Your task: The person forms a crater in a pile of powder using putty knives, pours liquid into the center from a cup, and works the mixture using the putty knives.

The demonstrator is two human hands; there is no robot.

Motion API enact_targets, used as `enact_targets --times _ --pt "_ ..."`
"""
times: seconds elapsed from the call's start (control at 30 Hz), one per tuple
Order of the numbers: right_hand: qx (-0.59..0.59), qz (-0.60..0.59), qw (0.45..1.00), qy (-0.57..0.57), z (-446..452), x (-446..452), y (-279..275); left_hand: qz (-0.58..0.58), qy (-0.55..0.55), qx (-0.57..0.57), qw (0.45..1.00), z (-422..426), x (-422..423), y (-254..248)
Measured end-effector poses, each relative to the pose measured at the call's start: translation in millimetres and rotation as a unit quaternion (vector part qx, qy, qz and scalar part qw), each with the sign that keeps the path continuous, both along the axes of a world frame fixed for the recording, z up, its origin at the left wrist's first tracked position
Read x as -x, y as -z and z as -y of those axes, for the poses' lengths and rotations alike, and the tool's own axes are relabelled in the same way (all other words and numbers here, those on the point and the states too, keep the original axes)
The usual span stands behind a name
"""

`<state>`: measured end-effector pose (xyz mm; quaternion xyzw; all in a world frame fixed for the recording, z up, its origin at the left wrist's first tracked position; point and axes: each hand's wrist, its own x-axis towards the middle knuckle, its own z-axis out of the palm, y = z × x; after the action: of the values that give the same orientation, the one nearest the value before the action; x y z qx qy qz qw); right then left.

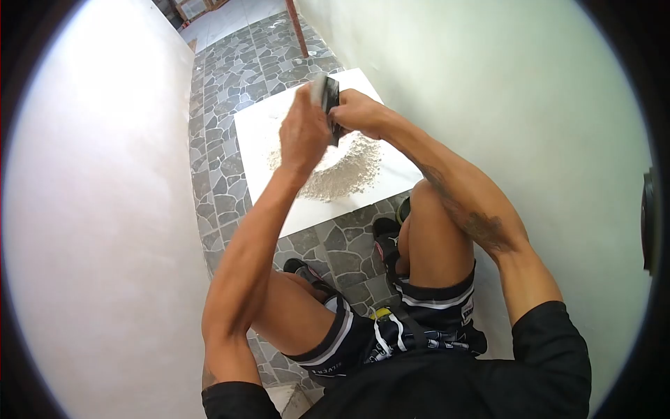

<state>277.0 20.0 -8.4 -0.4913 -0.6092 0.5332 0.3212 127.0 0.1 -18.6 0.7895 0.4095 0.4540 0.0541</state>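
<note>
My left hand (304, 133) and my right hand (358, 114) are close together over a white board (262, 129) on the floor. Between them is a dark, flat tool (333, 105), held upright, with a blurred pale piece at its left side. The fingers of my right hand are closed on the tool. My left hand is bent around the pale piece, partly blurred. Below both hands a ring-like heap of whitish crumbly powder (342, 178) lies on the board; my hands and the tool hide part of it.
Grey stone-patterned tiles (223, 167) surround the board. Pale walls (105, 174) rise on both sides. A reddish-brown post (297, 29) stands beyond the board. My knees and shoes (307, 272) are at its near edge. A dark object (648, 222) is at the far right.
</note>
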Motion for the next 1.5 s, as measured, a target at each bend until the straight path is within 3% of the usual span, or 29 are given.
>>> enact_targets --times 0.03,0.17,0.23,0.33,0.4,0.5,0.57,0.7,0.73,0.83,0.93,1.03,1.17,1.23,1.27,1.3,1.37,1.43,1.5 --pt "0.002 -0.062 0.998 0.031 -9.5 0.1 7.5 -0.028 0.023 -0.079 0.996 7.1 -5.6 1.1" --pt "-0.028 -0.004 1.000 -0.001 -22.4 -4.6 20.1 0.033 -0.031 0.080 0.996 -3.9 3.2 -1.8" --pt "-0.032 0.007 0.999 -0.005 -17.8 -5.9 16.5 0.014 0.012 -0.013 1.000 8.5 -4.9 2.2" --pt "-0.037 -0.063 0.997 0.013 -10.3 -5.2 8.4 0.036 0.006 0.028 0.999 3.9 -3.8 -1.7" --pt "-0.025 -0.050 0.998 0.015 -12.4 -7.6 9.2 0.043 0.018 0.038 0.998 5.7 -2.7 -3.2" --pt "-0.014 -0.031 0.999 0.028 -13.4 -8.4 12.2 0.009 0.028 -0.090 0.996 12.8 -10.4 5.0" --pt "-0.031 -0.022 0.999 0.015 -5.0 -7.5 8.6 0.053 -0.005 0.041 0.998 0.1 0.7 2.7" --pt "-0.021 -0.082 0.995 0.057 -10.7 -1.7 7.1 0.017 0.022 0.000 1.000 8.7 -4.7 9.1" --pt "-0.023 0.012 0.998 0.058 -6.2 -4.3 -1.5 0.034 0.008 0.016 0.999 6.3 -5.5 7.4" --pt "-0.057 -0.100 0.989 0.089 -5.9 -0.4 9.7 0.026 -0.005 0.014 1.000 -1.5 2.2 5.7" --pt "-0.048 -0.056 0.991 0.110 -20.7 -8.4 13.8 0.010 0.020 -0.002 1.000 6.7 -4.1 11.5" --pt "-0.072 -0.142 0.980 0.123 -18.9 -3.6 18.3 0.029 -0.006 0.022 0.999 1.8 -3.4 14.0" --pt "-0.106 -0.087 0.979 0.151 -5.4 -5.1 2.6 0.048 -0.017 0.026 0.998 9.1 -12.3 11.3" --pt "-0.121 -0.053 0.973 0.188 8.3 -10.4 -16.8 0.038 -0.100 0.108 0.988 -11.2 4.8 11.4" --pt "-0.146 0.029 0.973 0.176 32.8 -15.1 -50.0 0.081 -0.103 0.085 0.988 -26.1 16.7 21.2" --pt "-0.208 -0.056 0.966 0.142 7.5 -26.8 -27.9 0.082 -0.139 0.077 0.984 -21.1 22.1 12.6" --pt "-0.336 0.121 0.903 0.237 28.8 -27.2 -70.7 0.107 -0.160 0.140 0.971 -26.2 36.3 11.7" --pt "-0.446 0.176 0.822 0.306 33.2 -30.5 -91.4 0.171 -0.139 0.191 0.956 -29.1 42.4 7.9" --pt "-0.539 0.219 0.766 0.275 37.0 -36.9 -115.5 0.219 -0.123 0.235 0.939 -28.7 46.1 3.1"
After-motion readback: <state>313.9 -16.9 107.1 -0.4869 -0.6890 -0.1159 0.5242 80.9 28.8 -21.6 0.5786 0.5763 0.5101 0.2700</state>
